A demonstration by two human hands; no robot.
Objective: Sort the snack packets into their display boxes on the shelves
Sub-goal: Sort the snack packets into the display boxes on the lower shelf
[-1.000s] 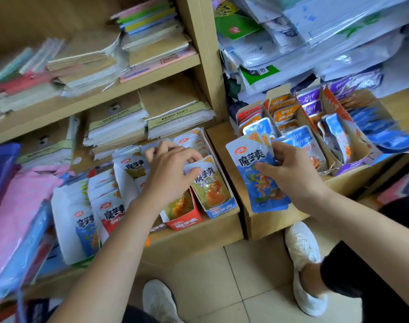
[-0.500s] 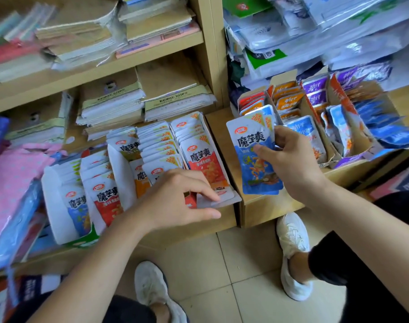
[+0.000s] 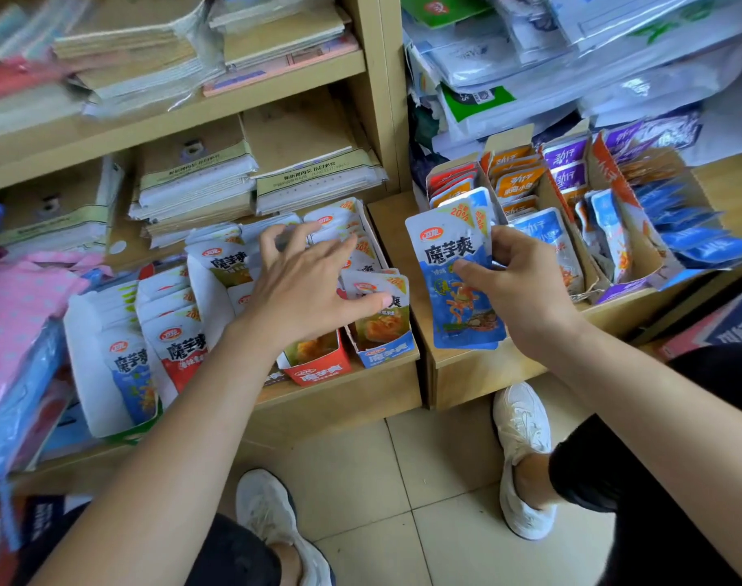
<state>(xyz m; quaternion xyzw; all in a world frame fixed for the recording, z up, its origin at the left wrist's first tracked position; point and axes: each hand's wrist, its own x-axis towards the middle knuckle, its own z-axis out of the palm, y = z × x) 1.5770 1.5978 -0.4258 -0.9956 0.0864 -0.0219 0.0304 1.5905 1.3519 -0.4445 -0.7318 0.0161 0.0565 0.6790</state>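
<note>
The wooden shelf (image 3: 339, 401) carries a red-fronted display box (image 3: 318, 370) and a blue-fronted display box (image 3: 384, 357) side by side, both full of upright packets. My right hand (image 3: 525, 289) pinches a blue snack packet (image 3: 449, 264) between thumb and fingers, in the air just right of those boxes. My left hand (image 3: 305, 289) lies with fingers spread on the packet rows, thumb touching the blue-fronted box's front packet (image 3: 382, 325).

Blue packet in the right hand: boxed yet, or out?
Out. The right hand pinches the blue packet upright before the shelf edge, inside no box.
</note>
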